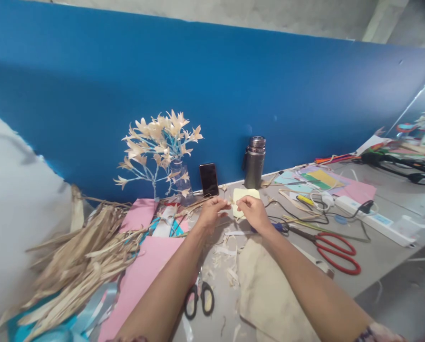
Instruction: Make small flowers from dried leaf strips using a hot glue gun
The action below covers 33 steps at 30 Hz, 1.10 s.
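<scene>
My left hand (214,212) and my right hand (253,212) are close together above the middle of the table, fingertips pinched and facing each other. Something small and pale seems to be between them, too small to name. Behind my right hand lies a pale yellow sheet of paper (246,193). Pale shavings (221,261) are scattered below the hands. Black-handled scissors (200,300) lie beside my left forearm. A beige sheet (269,294) is partly covered by my right forearm, and red-handled shears (337,251) rest to its right.
Dried husks (87,256) and pink sheets (151,270) fill the left side. Cream artificial flowers (162,137), a phone (208,179) and a metal flask (255,164) stand along the blue partition (234,95). Right are coloured papers (358,187), cables and a power strip (376,221).
</scene>
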Available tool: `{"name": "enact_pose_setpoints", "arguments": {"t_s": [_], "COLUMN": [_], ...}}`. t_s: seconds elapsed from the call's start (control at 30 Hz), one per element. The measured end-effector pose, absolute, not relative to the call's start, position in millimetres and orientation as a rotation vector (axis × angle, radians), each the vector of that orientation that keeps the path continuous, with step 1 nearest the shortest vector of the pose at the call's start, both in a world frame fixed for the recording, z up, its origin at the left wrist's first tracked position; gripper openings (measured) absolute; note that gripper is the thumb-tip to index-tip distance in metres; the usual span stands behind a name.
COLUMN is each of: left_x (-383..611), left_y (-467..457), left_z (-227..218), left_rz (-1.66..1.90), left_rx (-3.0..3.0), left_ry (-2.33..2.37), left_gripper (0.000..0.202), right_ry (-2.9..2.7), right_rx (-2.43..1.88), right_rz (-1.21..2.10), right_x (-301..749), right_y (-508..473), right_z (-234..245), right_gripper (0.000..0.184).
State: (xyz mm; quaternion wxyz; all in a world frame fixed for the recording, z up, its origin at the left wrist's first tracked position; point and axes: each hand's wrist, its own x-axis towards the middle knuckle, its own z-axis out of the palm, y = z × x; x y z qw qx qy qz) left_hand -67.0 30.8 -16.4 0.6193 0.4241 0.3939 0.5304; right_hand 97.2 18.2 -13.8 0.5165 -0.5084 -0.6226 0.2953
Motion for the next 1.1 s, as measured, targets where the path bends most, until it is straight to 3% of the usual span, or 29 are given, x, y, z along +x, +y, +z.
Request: {"name": "enact_pose_setpoints", "arguments": {"t_s": [0.73,1.1], "left_x": [-67.1,-62.4], "left_y": [31.7,28.9], "left_z": [-20.4,-17.4], "left_rz": [1.190,1.174], "left_rx": [0.971,0.840], "left_ry": [0.915,0.698], "left_gripper": [0.031,0.032], "right_ry": [-1.262,-1.306], "right_rx": [-1.151,-1.112], "right_rz": [1.101,1.042], "right_x": [97.6,98.2], "right_y": [24.7,25.4], "right_z": [-15.5,-18.6], "right_gripper": [0.028,0.025]}}
